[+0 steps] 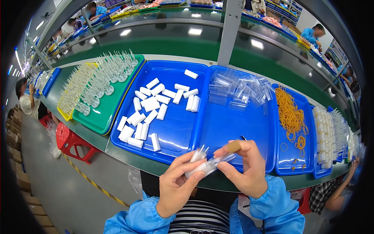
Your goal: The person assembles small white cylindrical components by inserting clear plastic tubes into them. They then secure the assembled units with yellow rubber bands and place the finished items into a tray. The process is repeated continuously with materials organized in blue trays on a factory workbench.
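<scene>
Just in front of my body, above the near edge of the blue trays, both hands work close together. My left hand (175, 185) is closed around a white block (200, 168) and a second small whitish piece (198, 155) with thin clear tubes sticking out of it. Between thumb and fingers my right hand (247, 169) pinches a clear plastic sleeve (225, 158). The sleeve's left end meets the white block; how far the block sits inside cannot be made out. A tan band (233, 146) wraps my right index finger.
White blocks (150, 103) lie in the left blue tray (175, 134), clear sleeves (237, 87) in the middle one (230, 128). Rubber bands (289, 111) fill the right tray. A green tray (97, 120) holds upright clear tubed parts. A metal post (229, 35) rises behind. Co-workers sit further off.
</scene>
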### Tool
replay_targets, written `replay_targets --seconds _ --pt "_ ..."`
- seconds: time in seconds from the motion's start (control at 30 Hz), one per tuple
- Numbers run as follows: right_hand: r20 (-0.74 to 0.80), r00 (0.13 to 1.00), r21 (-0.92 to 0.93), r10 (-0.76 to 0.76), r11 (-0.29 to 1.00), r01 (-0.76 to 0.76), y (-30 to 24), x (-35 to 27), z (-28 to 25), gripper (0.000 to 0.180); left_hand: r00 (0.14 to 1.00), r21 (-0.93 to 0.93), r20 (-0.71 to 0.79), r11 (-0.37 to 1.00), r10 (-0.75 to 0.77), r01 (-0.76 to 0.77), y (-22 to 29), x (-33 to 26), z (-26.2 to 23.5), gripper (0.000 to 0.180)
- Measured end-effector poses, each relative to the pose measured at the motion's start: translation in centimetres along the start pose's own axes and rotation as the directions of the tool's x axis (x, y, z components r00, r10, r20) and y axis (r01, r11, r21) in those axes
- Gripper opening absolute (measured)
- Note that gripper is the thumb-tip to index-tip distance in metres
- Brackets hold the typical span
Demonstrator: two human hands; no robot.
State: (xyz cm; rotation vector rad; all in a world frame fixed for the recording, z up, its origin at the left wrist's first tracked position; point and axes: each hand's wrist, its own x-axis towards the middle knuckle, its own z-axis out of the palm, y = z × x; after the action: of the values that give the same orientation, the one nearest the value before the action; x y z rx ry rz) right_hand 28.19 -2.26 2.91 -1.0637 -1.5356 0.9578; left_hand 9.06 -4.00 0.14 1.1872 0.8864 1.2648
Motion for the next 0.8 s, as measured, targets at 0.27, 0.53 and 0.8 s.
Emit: replay_targets --seconds 0.27,0.53,0.8 --pt "0.035 0.979 -0.154 -0.200 0.967 0.203 -0.3 -0.5 0.2 0.022 1.000 0.012 0.004 1.000 0.027 -0.027 0.1 0.3 -0.4 0.022" --pt "0.019 0.991 -0.164 -0.131 0.978 0.132 -0.4 0.7 -0.1 0.023 0.979 0.348 -0.008 0.918 0.206 -0.190 0.1 -0.1 0.4 0.025" --pt "0.057 0.990 -0.216 -0.129 0.966 0.139 -0.4 0.9 1.1 0.039 0.988 0.217 -0.077 0.970 0.133 -0.113 0.3 0.4 0.9 0.031"
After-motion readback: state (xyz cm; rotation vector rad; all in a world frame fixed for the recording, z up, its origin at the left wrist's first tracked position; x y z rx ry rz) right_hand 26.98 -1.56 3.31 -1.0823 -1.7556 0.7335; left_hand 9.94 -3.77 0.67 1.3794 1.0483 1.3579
